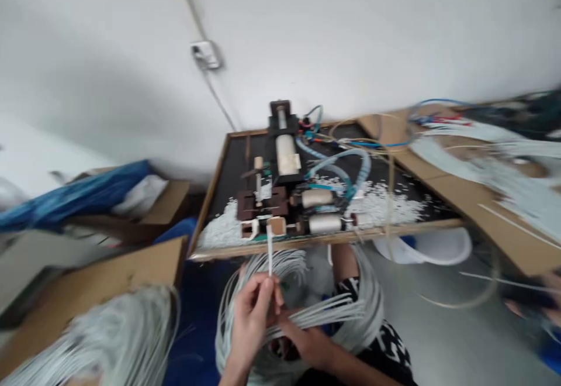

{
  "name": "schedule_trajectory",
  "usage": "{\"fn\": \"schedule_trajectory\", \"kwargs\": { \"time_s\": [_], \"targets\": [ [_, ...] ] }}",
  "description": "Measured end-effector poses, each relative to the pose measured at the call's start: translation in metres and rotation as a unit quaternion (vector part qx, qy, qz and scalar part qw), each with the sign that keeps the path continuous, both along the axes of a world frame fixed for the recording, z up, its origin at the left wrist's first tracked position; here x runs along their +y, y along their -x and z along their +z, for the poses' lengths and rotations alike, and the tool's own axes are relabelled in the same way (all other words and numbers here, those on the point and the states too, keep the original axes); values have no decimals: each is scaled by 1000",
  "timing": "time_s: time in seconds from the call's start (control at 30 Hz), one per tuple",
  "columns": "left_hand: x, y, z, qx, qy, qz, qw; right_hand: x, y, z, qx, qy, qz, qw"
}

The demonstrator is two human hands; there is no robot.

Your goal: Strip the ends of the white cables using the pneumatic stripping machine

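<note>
My left hand [249, 321] pinches a thin white cable [270, 254] whose free end points up at the small bench machine [280, 199] on the black-topped table [219, 190]. My right hand [302, 336] is closed round a bundle of grey-white cables [333, 316] that loops over my lap. The cable tip sits just below the machine's front jaw, at the table's front edge. Both hands are close together, under the table edge.
White cable scraps [385, 207] litter the table top, with blue air hoses [346, 166] behind the machine. Cardboard [473, 199] with more cables lies to the right, another cable pile [123, 333] at lower left, a white bucket [433, 245] beneath, and a wall socket [205, 54].
</note>
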State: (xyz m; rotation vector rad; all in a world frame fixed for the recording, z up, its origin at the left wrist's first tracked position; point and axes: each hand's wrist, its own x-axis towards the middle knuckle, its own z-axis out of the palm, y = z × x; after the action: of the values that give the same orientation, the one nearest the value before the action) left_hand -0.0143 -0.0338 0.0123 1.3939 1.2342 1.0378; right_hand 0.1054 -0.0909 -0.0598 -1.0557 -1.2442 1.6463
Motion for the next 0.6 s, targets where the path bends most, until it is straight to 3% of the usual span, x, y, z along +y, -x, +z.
{"fn": "schedule_trajectory", "kwargs": {
  "time_s": [0.1,0.2,0.6],
  "targets": [
    [-4,1,4,-71,-8,46,996,-6,1,-7,38,57,7,998],
    [1,0,9,-70,-16,69,995,-10,-4,-8,46,88,10,995],
    [32,-16,-3,-98,10,142,985,-8,-10,-6,52,84,9,995]
  ]
}}
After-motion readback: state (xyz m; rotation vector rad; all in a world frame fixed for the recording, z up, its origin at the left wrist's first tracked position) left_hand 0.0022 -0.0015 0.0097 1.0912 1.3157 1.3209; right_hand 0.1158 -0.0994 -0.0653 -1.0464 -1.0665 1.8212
